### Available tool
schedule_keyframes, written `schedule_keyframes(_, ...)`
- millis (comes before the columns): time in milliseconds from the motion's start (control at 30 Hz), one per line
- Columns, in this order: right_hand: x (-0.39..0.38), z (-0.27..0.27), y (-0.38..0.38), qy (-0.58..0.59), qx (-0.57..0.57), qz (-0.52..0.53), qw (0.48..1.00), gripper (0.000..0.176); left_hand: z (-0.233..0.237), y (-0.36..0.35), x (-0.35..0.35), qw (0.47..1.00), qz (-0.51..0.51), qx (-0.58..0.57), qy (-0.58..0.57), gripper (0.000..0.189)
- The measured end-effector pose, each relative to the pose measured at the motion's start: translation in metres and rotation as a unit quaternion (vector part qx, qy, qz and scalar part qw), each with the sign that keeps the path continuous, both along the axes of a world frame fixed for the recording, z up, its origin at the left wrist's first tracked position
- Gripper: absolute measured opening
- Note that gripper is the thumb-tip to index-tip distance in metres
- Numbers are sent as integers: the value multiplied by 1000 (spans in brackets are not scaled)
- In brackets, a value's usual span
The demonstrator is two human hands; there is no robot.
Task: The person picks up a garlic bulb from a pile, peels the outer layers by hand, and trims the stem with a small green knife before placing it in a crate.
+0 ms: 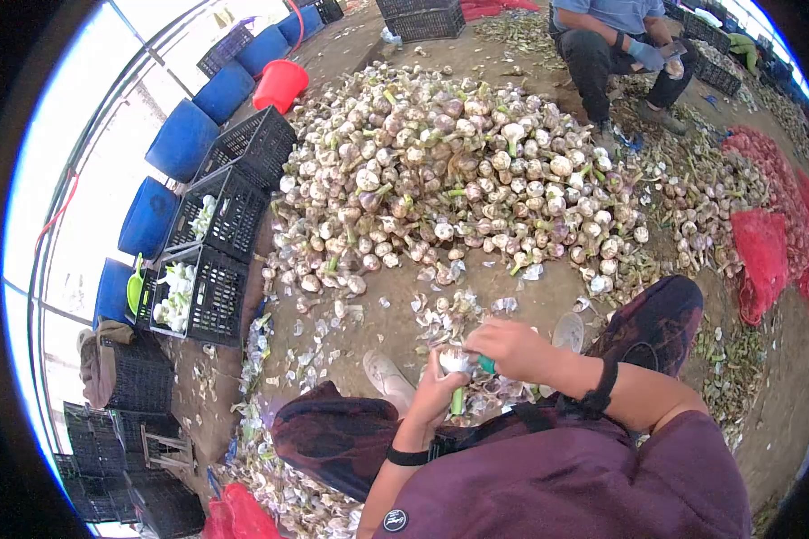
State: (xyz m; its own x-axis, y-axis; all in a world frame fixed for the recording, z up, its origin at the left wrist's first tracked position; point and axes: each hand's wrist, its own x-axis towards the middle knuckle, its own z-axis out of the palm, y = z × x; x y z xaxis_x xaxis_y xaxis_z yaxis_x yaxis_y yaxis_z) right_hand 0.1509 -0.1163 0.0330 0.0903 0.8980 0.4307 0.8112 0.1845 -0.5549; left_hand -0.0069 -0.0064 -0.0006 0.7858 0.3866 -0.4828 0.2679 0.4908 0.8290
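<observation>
My left hand (431, 395) is closed around a white garlic bulb (456, 360), held between my knees. A thick green stem (457, 401) points down from beneath that hand. My right hand (511, 349) meets the bulb from the other side, its fingers wrapped round a small tool with a green handle (486, 364). The tool's working end is hidden against the bulb. Beyond my hands lies a large heap of garlic bulbs (440, 171), some with stems still on. Peeled skins (458, 314) litter the ground under and around my hands.
Black crates (216, 292) stand at the left, two holding trimmed white garlic. Behind them are blue barrels (180, 139) and a red bucket (280, 85). Red mesh sacks (760, 260) lie at the right. A person (616, 54) with gloved hands sits across the heap.
</observation>
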Motion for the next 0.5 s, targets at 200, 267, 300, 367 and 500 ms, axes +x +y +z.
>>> schedule_keyframes(200,-5,6,3,-137,-46,31,989,14,-5,2,-2,998,-24,36,49,54)
schedule_keyframes(267,-6,8,6,-143,-19,39,989,11,-4,3,-1,998,-26,27,59,53)
schedule_keyframes(300,-6,9,7,-146,-6,43,988,10,4,2,0,997,-24,16,65,53)
schedule_keyframes(367,-5,10,11,-131,21,39,990,11,9,4,1,997,-26,24,63,53)
schedule_keyframes(500,-2,11,12,-112,-1,17,994,10,2,6,0,972,-69,220,34,56)
